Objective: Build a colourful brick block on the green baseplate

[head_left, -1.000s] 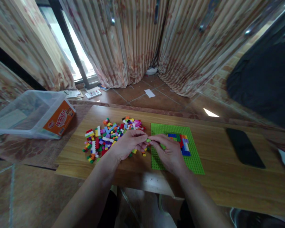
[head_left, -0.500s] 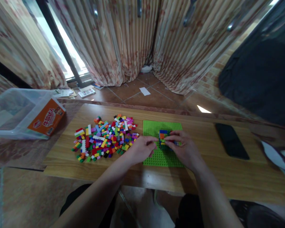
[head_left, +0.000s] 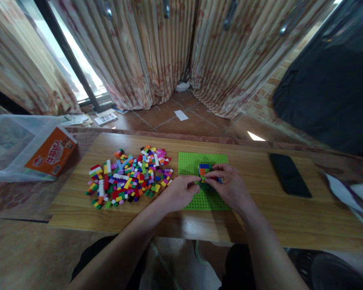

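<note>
A small structure of building bricks (head_left: 203, 166), with blue, orange and green showing, stands on a green studded baseplate (head_left: 189, 160). At its left side is my left hand (head_left: 183, 192), thumb and index finger closed together at the structure's near corner; what they pinch, if anything, is too small to make out. Over the structure's right part my right hand (head_left: 228, 185) is curled, its fingers and thumb gripping it and hiding much of it. Between the fingertips of both hands a bit of yellow-green brick shows.
A spread of loose multicoloured bricks (head_left: 130, 177) covers the left part of the wooden table (head_left: 163, 219). A clear plastic box (head_left: 12, 133) with an orange label stands beyond the left end. To the right lie a black phone (head_left: 289, 175) and white paper (head_left: 345, 195).
The whole view has shifted slightly. My left fingertips remain beside the structure, and my right thumb and fingers have come closer to them at its near left corner.
</note>
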`<state>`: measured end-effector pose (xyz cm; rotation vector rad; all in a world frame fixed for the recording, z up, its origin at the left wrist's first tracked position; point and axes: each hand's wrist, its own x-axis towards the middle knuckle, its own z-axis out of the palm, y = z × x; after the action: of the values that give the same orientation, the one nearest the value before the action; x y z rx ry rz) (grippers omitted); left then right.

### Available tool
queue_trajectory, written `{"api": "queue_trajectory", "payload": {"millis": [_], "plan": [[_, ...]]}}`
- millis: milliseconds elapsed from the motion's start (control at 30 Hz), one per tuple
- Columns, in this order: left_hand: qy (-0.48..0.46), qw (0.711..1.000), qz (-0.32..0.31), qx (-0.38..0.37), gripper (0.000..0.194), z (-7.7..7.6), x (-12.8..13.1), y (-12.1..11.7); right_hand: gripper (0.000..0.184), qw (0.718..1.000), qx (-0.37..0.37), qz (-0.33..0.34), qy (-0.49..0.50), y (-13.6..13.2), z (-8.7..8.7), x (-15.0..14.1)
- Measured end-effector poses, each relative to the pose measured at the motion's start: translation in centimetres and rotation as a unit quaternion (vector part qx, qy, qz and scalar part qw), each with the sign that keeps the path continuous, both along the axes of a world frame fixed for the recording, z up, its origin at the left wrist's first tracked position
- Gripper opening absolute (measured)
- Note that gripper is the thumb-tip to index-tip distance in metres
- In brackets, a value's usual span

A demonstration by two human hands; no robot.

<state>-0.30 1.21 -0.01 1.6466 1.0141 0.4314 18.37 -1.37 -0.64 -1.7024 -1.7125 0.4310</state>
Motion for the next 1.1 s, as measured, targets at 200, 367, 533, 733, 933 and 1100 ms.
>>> {"api": "queue_trajectory", "payload": {"millis": [200, 367, 533, 733, 933, 1100], "plan": [[0.019, 0.999, -0.019, 0.04, 0.045, 0.1, -0.08, 0.04, 0.009, 1.0, -0.009, 0.0, -0.003, 0.01, 0.14, 0.03], [0.017, 0.999, -0.021, 0.046, 0.043, 0.22, -0.09, 0.02, 0.01, 1.0, -0.006, 0.005, -0.006, -0.04, 0.2, 0.02], [0.025, 0.998, -0.023, 0.051, 0.037, 0.51, -0.09, -0.03, 0.008, 1.0, -0.001, 0.0, -0.011, 0.05, 0.13, -0.07], [0.032, 0.997, -0.018, 0.063, 0.034, 0.52, -0.02, -0.13, 0.01, 1.0, 0.006, 0.0, -0.022, 0.05, 0.12, -0.18], [0.03, 0.997, -0.02, 0.067, 0.025, 0.71, -0.05, -0.07, 0.007, 1.0, -0.005, -0.009, 0.009, 0.18, 0.12, 0.09], [0.038, 0.997, -0.022, 0.068, 0.022, 0.75, -0.07, -0.09, 0.009, 1.0, -0.013, -0.006, 0.026, 0.31, 0.23, 0.23]]}}
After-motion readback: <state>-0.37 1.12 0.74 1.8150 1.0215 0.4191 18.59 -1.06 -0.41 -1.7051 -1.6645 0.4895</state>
